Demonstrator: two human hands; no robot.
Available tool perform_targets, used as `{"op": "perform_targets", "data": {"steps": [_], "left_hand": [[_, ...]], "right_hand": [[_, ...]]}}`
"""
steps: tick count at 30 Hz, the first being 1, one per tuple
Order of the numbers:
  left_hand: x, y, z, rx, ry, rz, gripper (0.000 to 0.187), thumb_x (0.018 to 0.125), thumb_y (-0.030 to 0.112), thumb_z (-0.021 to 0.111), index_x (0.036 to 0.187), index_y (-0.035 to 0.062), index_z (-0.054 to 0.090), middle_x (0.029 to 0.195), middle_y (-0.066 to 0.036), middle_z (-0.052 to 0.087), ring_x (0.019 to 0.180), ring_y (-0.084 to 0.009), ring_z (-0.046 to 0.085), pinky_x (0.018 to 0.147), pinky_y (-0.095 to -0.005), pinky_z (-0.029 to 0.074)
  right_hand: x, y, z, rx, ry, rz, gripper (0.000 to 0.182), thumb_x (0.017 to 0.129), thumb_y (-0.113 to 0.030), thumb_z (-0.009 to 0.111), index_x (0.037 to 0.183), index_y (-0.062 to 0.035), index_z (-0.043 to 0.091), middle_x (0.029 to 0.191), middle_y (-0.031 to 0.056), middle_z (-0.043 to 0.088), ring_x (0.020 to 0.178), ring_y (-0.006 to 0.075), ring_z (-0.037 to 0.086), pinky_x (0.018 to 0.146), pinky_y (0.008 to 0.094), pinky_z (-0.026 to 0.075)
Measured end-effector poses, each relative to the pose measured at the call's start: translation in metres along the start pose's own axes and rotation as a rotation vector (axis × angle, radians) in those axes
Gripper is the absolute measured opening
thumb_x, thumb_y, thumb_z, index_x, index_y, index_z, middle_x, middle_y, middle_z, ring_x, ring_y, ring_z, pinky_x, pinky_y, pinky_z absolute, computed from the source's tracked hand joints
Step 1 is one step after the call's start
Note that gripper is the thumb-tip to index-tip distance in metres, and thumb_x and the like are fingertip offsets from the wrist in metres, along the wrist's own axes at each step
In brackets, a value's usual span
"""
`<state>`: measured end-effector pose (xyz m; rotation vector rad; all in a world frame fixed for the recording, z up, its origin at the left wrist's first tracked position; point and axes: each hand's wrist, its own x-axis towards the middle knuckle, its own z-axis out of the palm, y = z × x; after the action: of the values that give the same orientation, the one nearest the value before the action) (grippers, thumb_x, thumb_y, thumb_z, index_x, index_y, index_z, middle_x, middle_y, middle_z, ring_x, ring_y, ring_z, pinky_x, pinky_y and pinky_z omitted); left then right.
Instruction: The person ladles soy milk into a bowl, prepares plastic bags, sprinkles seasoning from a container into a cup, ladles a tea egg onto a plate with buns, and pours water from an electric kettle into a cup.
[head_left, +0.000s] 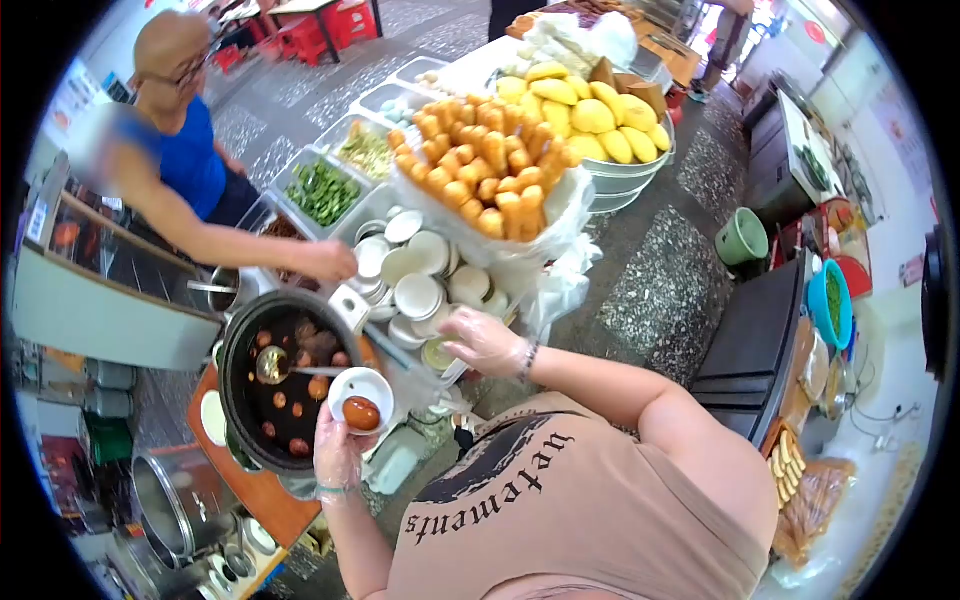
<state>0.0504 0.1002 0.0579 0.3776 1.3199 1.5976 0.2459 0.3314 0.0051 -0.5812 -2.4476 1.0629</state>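
1. While the left hand (pixel 338 452) (thin clear glove on) is closed round the underside of a small white round bowl (pixel 360 398), a glossy brown braised egg (pixel 362 412) sits in that bowl.
2. The bowl is held at the near rim of the big black round pot (pixel 232 400) of dark broth, just right of it, touching or nearly so. More brown eggs float in the pot.
3. A metal ladle (pixel 272 365) lies in the broth, handle pointing right toward the bowl. The left hand is far nearer it than the right.
4. The right hand (pixel 485 340), also gloved, is palm down with fingers loosely spread over the stack of white round ceramic dishes (pixel 418 295). It seems to grip nothing, though contact with the dish under it is hard to tell.
5. The dishes lie up and right of the bowl, between the pot and a clear plastic bag of golden fried dough sticks (pixel 490 170).
6. Another person's hand (pixel 330 262) reaches in from the left, above the pot.
7. Surface: crowded stall counter, with steel trays of chopped greens (pixel 322 190) and a metal basin of yellow buns (pixel 590 110) further back. Speckled floor to the right.
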Motion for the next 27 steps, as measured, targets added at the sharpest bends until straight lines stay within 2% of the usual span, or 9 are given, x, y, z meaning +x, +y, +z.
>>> {"op": "perform_targets", "data": {"steps": [2, 7, 9, 11, 15, 17, 19, 25, 27], "left_hand": [[0.018, -0.002, 0.039, -0.012, -0.147, -0.057, 0.054, 0.088, 0.026, 0.059, 0.131, 0.0007, 0.04, 0.121, -0.012, 0.056, 0.103, -0.0244, 0.063, 0.076, -0.038, 0.059], [0.081, -0.01, 0.178, 0.137, -0.334, -0.112, 0.059, 0.087, 0.034, 0.059, 0.133, 0.0018, 0.04, 0.117, -0.007, 0.059, 0.095, -0.0149, 0.064, 0.063, -0.0254, 0.057], [0.106, -0.015, 0.252, 0.145, -0.454, -0.051, 0.06, 0.087, 0.035, 0.058, 0.133, 0.0021, 0.039, 0.117, -0.007, 0.058, 0.094, -0.0151, 0.065, 0.063, -0.0253, 0.058], [0.128, -0.027, 0.326, 0.098, -0.366, -0.026, 0.052, 0.09, 0.03, 0.054, 0.132, 0.0023, 0.04, 0.116, -0.007, 0.058, 0.093, -0.0154, 0.065, 0.058, -0.0238, 0.058], [0.187, -0.03, 0.445, 0.01, -0.579, -0.109, 0.035, 0.095, 0.018, 0.046, 0.124, 0.0001, 0.045, 0.114, -0.008, 0.059, 0.095, -0.0149, 0.064, 0.072, -0.0238, 0.057], [0.232, -0.046, 0.493, -0.028, -0.553, -0.105, 0.039, 0.095, 0.022, 0.046, 0.128, 0.0024, 0.046, 0.115, -0.008, 0.06, 0.094, -0.0139, 0.064, 0.065, -0.0222, 0.058], [0.266, -0.043, 0.542, -0.035, -0.567, -0.17, 0.033, 0.096, 0.021, 0.046, 0.124, 0.0042, 0.051, 0.111, -0.006, 0.062, 0.089, -0.0114, 0.064, 0.065, -0.0223, 0.056], [0.374, -0.037, 0.657, 0.103, -0.53, -0.07, 0.032, 0.094, 0.026, 0.053, 0.118, 0.0052, 0.054, 0.111, -0.008, 0.063, 0.093, -0.0186, 0.064, 0.081, -0.0311, 0.054], [0.422, -0.034, 0.684, 0.101, -0.524, -0.1, 0.029, 0.093, 0.027, 0.057, 0.115, 0.0085, 0.057, 0.106, -0.004, 0.064, 0.091, -0.0159, 0.065, 0.076, -0.0297, 0.056]], "right_hand": [[-0.033, 0.025, -0.037, -0.003, 0.004, 0.041, 0.027, 0.087, -0.026, 0.061, 0.102, -0.0042, 0.058, 0.102, 0.0151, 0.057, 0.094, 0.0335, 0.057, 0.083, 0.041, 0.047], [-0.13, 0.102, -0.145, 0.102, 0.138, 0.304, 0.027, 0.086, -0.02, 0.063, 0.107, -0.0039, 0.059, 0.101, 0.014, 0.058, 0.087, 0.0263, 0.061, 0.077, 0.0352, 0.05], [-0.168, 0.133, -0.197, 0.154, 0.165, 0.351, 0.026, 0.086, -0.018, 0.063, 0.107, -0.0037, 0.06, 0.1, 0.0132, 0.059, 0.084, 0.0233, 0.061, 0.075, 0.0334, 0.05], [-0.196, 0.156, -0.252, 0.189, 0.303, 0.356, 0.022, 0.086, -0.014, 0.064, 0.105, -0.0032, 0.062, 0.098, 0.0096, 0.059, 0.081, 0.0164, 0.06, 0.074, 0.0297, 0.05], [-0.232, 0.181, -0.367, 0.204, 0.423, 0.402, 0.023, 0.086, -0.009, 0.062, 0.108, -0.0039, 0.062, 0.1, 0.0065, 0.06, 0.08, 0.0131, 0.057, 0.071, 0.026, 0.048], [-0.244, 0.196, -0.41, 0.207, 0.489, 0.418, 0.023, 0.086, -0.007, 0.06, 0.109, -0.0043, 0.062, 0.1, 0.006, 0.061, 0.078, 0.0119, 0.055, 0.071, 0.0255, 0.047], [-0.25, 0.222, -0.443, 0.247, 0.501, 0.445, 0.023, 0.087, -0.007, 0.059, 0.109, -0.0041, 0.062, 0.099, 0.0051, 0.061, 0.078, 0.0112, 0.054, 0.072, 0.0251, 0.047], [-0.226, 0.316, -0.52, 0.405, 0.574, 0.554, 0.024, 0.087, -0.006, 0.058, 0.11, -0.0034, 0.061, 0.105, 0.0015, 0.059, 0.087, 0.0085, 0.052, 0.079, 0.0235, 0.044], [-0.217, 0.354, -0.55, 0.427, 0.548, 0.546, 0.028, 0.089, -0.008, 0.056, 0.116, -0.0029, 0.058, 0.109, 0.0026, 0.059, 0.091, 0.0096, 0.052, 0.083, 0.0234, 0.042]]}}
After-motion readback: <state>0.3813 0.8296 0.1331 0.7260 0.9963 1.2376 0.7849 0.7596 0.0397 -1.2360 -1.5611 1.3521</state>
